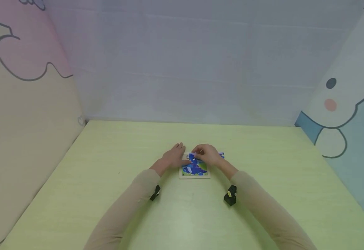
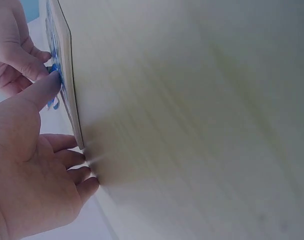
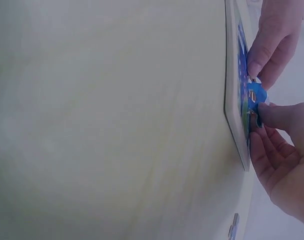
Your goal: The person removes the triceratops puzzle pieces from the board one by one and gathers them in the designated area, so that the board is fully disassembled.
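Note:
A wooden jigsaw puzzle board point(image 1: 186, 177) with a blue dinosaur picture lies flat on the table. My right hand point(image 1: 209, 155) is over its far right part, pinching a blue puzzle piece point(image 3: 257, 94) between thumb and fingers; in the right wrist view the piece is tilted up from the board. My left hand point(image 1: 173, 157) lies at the board's left edge, its fingers stretched out and touching the tabletop. The left thumb rests on the picture, close to the held piece. Both hands hide parts of the board's far side.
Another blue puzzle piece point(image 1: 221, 155) lies on the table to the right of the board, partly behind the right hand. The pale yellow table point(image 1: 122, 208) meets a light wall covering point(image 1: 182, 69) at the back. Cartoon-printed panels stand at left and right.

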{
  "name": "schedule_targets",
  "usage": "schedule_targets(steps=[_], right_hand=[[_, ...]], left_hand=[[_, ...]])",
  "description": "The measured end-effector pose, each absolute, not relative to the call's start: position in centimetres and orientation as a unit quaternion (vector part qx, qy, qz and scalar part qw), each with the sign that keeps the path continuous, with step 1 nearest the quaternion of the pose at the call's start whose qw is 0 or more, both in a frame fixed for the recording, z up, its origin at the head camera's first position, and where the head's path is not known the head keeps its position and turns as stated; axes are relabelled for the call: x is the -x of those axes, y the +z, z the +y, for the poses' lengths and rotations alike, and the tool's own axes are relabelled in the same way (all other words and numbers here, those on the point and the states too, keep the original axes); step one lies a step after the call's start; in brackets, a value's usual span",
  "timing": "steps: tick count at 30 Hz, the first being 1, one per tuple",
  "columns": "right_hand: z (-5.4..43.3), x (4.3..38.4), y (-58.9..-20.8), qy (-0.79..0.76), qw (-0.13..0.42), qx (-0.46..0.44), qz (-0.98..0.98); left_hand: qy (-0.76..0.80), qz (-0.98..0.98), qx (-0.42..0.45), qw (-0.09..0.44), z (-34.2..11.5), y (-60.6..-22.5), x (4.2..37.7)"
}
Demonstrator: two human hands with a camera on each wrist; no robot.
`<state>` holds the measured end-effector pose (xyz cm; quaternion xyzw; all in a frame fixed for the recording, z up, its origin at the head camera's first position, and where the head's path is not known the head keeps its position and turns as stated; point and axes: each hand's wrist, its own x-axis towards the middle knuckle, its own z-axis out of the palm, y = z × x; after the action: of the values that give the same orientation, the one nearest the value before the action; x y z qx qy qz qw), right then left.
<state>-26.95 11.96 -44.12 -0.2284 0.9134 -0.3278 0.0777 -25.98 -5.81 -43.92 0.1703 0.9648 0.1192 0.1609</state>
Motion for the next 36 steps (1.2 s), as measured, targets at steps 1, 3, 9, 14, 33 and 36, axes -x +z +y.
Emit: schedule_targets(steps=[1, 3, 9, 14, 33, 36], right_hand=[[11.9, 26.9, -44.1, -0.330, 0.078, 0.228, 0.912], [11.9, 26.9, -44.0, -0.337, 0.087, 0.220, 0.911], [11.6, 26.9, -43.1, -0.364, 0.117, 0.195, 0.903], [11.5, 27.0, -43.0, -0.370, 0.130, 0.180, 0.902], [11.5, 26.6, -43.6, -0.372, 0.108, 0.152, 0.909], [11.8, 26.7, -43.7, -0.387, 0.113, 0.142, 0.904]], left_hand=[[0.118, 0.965, -0.169, 0.162, -5.8, -43.9, 26.0], [0.117, 0.965, -0.167, 0.164, -5.7, -43.9, 26.0], [0.127, 0.963, -0.169, 0.166, -5.7, -43.7, 25.9], [0.125, 0.963, -0.167, 0.169, -5.7, -43.7, 26.0], [0.127, 0.951, -0.226, 0.171, -7.4, -44.3, 24.4], [0.131, 0.947, -0.235, 0.173, -7.8, -44.2, 23.7]])
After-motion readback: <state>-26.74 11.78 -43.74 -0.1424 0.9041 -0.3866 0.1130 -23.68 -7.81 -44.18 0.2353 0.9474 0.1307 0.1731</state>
